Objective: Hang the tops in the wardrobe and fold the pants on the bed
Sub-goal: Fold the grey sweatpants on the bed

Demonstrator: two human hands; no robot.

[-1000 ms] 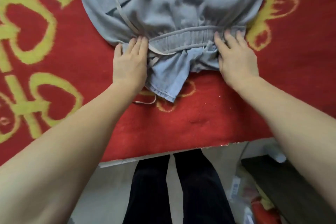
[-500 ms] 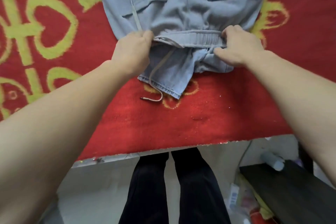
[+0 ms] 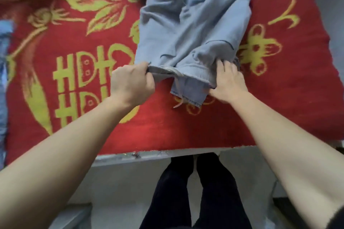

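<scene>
Since half a second ago, the waistband end of the pale grey-blue soft pants [image 3: 186, 29] has come up from the red blanket with a yellow-green pattern [image 3: 204, 126]. The cloth above it is now bunched instead of flat.

The far part of the pants runs out at the top of the view, so I cannot see where the legs end. At the far left corner of the bed there is a dark blurred shape that I cannot identify. A strip of blue cloth [image 3: 3, 61] is cut off at the left side.

The left hand [image 3: 133, 83] is a closed fist gripping the left end of the waistband. The right hand [image 3: 228, 82] lays its fingers over the right end and its thumb reaches below, so the band is held between them.

The pants lie on the blanket, right of the middle of the bed, with the waistband near the near edge. They have an elastic band and one pale drawstring [image 3: 178, 87] hanging down. A darker blue hemmed piece [image 3: 188, 93] shows below the band.

I count one pair of pants, two hands and one blanket. I also see two legs in black trousers [image 3: 195, 191] below the near edge.
</scene>
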